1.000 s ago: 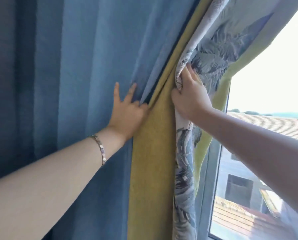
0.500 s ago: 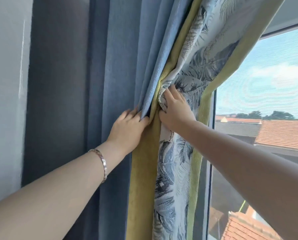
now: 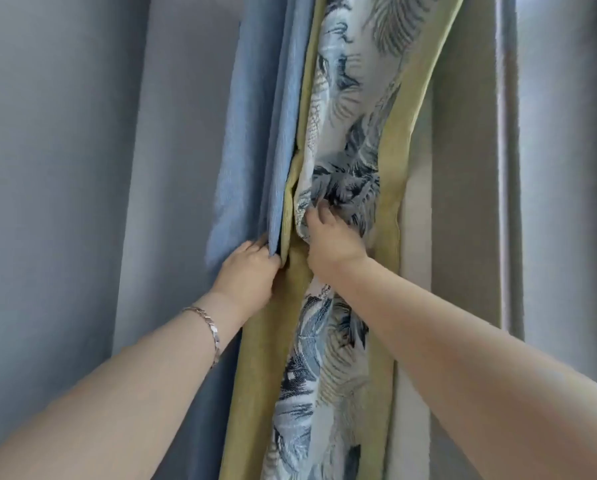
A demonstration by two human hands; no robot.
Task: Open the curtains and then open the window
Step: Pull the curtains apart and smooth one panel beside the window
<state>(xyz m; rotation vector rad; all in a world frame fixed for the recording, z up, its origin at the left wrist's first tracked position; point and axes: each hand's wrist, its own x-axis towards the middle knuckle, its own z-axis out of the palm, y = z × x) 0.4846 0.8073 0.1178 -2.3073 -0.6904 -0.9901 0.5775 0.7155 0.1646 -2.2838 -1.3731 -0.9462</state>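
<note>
Against the wall at frame centre, the curtain (image 3: 345,109) is now bunched narrow; a second ago it spread wide. Window glass, visible earlier at right, is out of view. Judgement: curtain step nearly done, window untouched. Count: one curtain, two hands. Left hand (image 3: 246,271) pinches the blue fold; right hand (image 3: 331,240) grips printed cloth.

Left hand (image 3: 250,271) and right hand (image 3: 331,242) clutching the bunched curtain (image 3: 350,140) beside a grey wall (image 3: 65,168)
</note>
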